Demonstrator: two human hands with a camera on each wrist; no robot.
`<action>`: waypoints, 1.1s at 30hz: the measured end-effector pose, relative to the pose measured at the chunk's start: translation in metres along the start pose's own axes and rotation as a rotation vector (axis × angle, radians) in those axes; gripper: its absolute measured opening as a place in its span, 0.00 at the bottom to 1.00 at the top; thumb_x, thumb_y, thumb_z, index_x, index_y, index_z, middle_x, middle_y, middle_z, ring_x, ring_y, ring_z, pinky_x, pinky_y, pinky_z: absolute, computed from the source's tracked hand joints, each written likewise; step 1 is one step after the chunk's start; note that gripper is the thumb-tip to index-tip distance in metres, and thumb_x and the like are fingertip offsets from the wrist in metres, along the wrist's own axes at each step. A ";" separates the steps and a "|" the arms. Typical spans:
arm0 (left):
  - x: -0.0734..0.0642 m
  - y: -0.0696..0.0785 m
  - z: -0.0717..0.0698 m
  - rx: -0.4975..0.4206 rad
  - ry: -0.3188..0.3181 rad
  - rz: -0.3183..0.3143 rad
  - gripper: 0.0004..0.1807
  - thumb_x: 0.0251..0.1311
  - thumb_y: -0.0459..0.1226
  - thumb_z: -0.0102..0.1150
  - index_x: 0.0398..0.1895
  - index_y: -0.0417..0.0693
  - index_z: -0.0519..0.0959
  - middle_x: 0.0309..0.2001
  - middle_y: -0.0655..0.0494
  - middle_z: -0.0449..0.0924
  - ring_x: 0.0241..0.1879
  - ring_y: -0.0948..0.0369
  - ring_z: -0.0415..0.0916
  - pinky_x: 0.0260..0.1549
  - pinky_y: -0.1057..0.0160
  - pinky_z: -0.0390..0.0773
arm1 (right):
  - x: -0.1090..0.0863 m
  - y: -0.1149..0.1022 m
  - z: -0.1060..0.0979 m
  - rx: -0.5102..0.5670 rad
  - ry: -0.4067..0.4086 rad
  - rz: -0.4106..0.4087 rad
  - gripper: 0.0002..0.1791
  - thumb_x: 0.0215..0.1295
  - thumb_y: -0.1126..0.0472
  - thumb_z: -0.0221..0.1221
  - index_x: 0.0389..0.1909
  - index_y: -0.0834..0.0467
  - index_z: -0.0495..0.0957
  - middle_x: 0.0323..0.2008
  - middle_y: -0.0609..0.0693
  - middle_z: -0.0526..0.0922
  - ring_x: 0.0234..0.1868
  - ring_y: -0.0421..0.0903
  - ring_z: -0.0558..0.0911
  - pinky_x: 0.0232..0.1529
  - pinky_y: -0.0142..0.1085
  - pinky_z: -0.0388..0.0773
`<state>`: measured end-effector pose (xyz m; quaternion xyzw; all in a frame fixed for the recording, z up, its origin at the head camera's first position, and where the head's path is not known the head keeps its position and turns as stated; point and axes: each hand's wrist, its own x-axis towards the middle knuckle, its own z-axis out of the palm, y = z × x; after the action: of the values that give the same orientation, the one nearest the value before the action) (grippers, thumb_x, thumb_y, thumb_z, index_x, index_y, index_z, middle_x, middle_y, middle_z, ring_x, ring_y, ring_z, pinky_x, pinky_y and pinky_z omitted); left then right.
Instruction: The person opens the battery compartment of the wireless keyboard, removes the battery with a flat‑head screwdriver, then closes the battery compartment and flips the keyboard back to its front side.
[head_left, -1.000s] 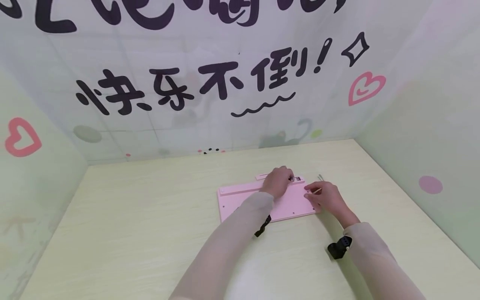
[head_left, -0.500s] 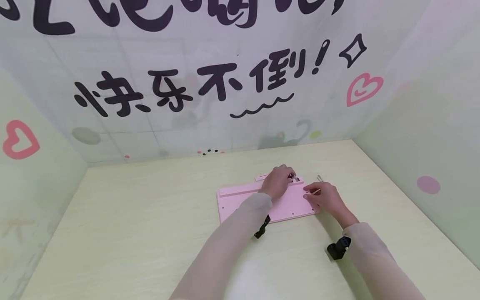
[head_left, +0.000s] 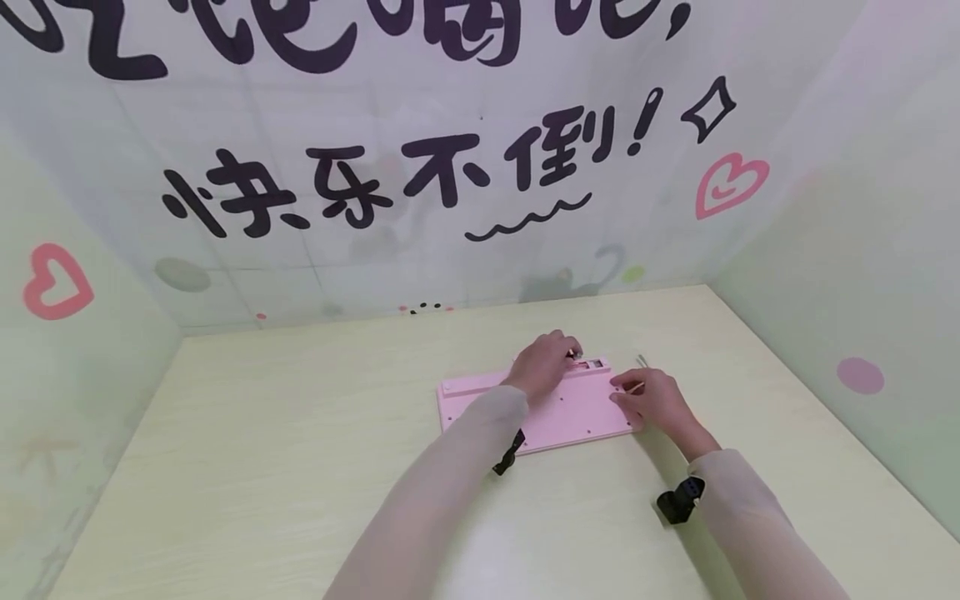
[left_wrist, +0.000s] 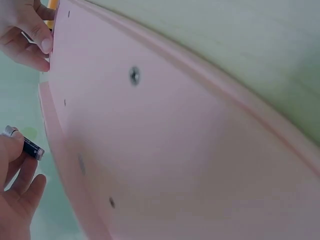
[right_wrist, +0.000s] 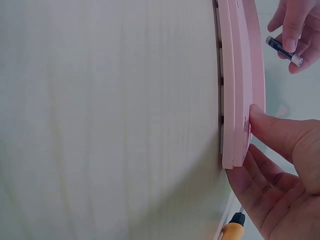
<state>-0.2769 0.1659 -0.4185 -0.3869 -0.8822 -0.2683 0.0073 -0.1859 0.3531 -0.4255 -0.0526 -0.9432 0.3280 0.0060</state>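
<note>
A pink keyboard [head_left: 577,412] lies face down on the table, its screw-dotted back up and key edges showing in the right wrist view. Along its far raised ridge is an uncovered battery compartment [head_left: 591,364]. My left hand [head_left: 542,364] is over that ridge, just left of the compartment. Between its thumb and fingers it pinches a small dark battery [left_wrist: 32,149] with silvery ends, held off the keyboard's back. My right hand [head_left: 654,397] grips the keyboard's right end, thumb on the back [right_wrist: 252,112] and fingers beneath.
A screwdriver [right_wrist: 233,228] with an orange handle and black collar lies beyond my right hand; its thin shaft [head_left: 642,361] points toward the back wall. Printed walls [head_left: 375,275] enclose the pale table [head_left: 300,458] at the back and both sides.
My left hand has drawn left and slightly away from the battery compartment, leaving more of it in sight. The right hand keeps its grip on the keyboard's end.
</note>
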 end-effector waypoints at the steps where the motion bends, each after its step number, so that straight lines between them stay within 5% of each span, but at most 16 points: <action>1: 0.000 -0.001 -0.001 0.014 -0.002 0.001 0.12 0.64 0.36 0.52 0.48 0.55 0.78 0.39 0.62 0.75 0.39 0.66 0.71 0.39 0.71 0.72 | 0.000 0.000 0.000 0.001 0.000 0.001 0.13 0.55 0.66 0.63 0.42 0.66 0.79 0.35 0.58 0.80 0.34 0.51 0.77 0.30 0.35 0.75; 14: -0.014 -0.011 -0.027 0.085 -0.042 -0.008 0.13 0.65 0.36 0.49 0.50 0.52 0.78 0.39 0.60 0.73 0.39 0.67 0.73 0.36 0.74 0.73 | -0.002 -0.001 0.002 -0.015 -0.010 -0.003 0.14 0.55 0.65 0.63 0.43 0.66 0.79 0.35 0.57 0.80 0.35 0.51 0.77 0.31 0.34 0.75; 25: -0.025 -0.028 -0.049 0.200 -0.090 -0.079 0.14 0.65 0.36 0.50 0.51 0.54 0.78 0.40 0.57 0.74 0.40 0.63 0.74 0.38 0.68 0.75 | -0.004 -0.002 -0.001 -0.020 -0.010 -0.006 0.15 0.55 0.65 0.63 0.44 0.67 0.79 0.37 0.59 0.79 0.36 0.52 0.77 0.31 0.35 0.75; 33: -0.034 -0.044 -0.055 0.201 -0.121 -0.118 0.14 0.62 0.35 0.53 0.50 0.53 0.80 0.40 0.56 0.76 0.40 0.62 0.75 0.39 0.67 0.75 | -0.005 -0.004 0.000 -0.027 -0.011 -0.002 0.15 0.55 0.65 0.63 0.44 0.67 0.79 0.38 0.60 0.80 0.35 0.52 0.77 0.30 0.35 0.75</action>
<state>-0.2938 0.0921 -0.3990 -0.3470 -0.9247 -0.1548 -0.0232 -0.1819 0.3493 -0.4230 -0.0498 -0.9476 0.3157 0.0007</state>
